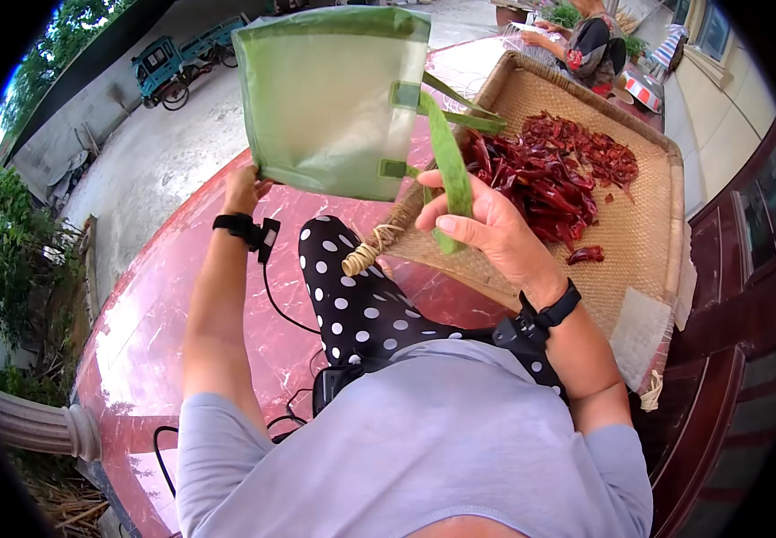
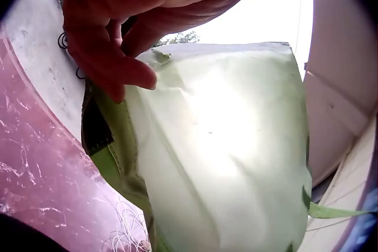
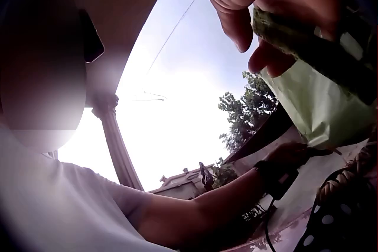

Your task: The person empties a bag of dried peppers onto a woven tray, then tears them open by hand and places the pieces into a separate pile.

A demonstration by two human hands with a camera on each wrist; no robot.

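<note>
A pale green bag (image 1: 329, 108) with darker green edges is held up at the upper middle of the head view. My left hand (image 1: 242, 190) pinches its lower left corner; in the left wrist view the fingers of that hand (image 2: 112, 33) grip the bag (image 2: 224, 140) at its edge. My right hand (image 1: 491, 224) has a green strap (image 1: 446, 161) of the bag between thumb and fingers. In the right wrist view this hand (image 3: 277, 10) holds the dark-looking strap (image 3: 313, 45), with the bag (image 3: 325, 104) behind it.
A woven tray (image 1: 643, 215) with dried red chilies (image 1: 540, 188) lies to the right, its rim beside my right hand. Another person (image 1: 589, 45) sits beyond it. A blue three-wheeler (image 1: 159, 67) stands at the upper left. Cables (image 1: 289, 309) run near my legs.
</note>
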